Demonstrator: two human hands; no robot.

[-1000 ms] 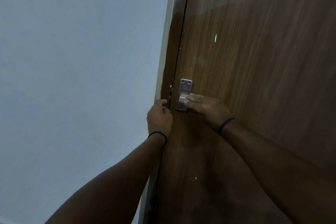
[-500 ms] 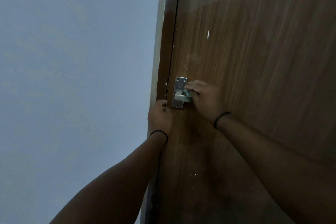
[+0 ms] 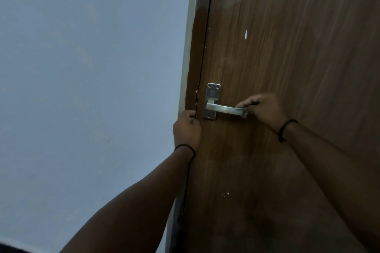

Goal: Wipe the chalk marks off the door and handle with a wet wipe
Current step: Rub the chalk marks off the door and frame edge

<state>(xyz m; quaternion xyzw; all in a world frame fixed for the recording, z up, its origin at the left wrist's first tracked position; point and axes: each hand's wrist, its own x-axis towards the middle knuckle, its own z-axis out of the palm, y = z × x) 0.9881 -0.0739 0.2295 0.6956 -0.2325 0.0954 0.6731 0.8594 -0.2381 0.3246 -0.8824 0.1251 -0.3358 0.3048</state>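
Your right hand (image 3: 265, 109) pinches the wet wipe (image 3: 241, 110) around the free end of the handle (image 3: 223, 109), whose long axis runs left toward its plate. Your left hand (image 3: 186, 129), fingers curled, grips the door (image 3: 287, 68) edge; a white mark (image 3: 246, 34) sits above

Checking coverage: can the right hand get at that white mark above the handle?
Probably yes. The right hand is at the handle tip, and bare door lies between it and the white mark.
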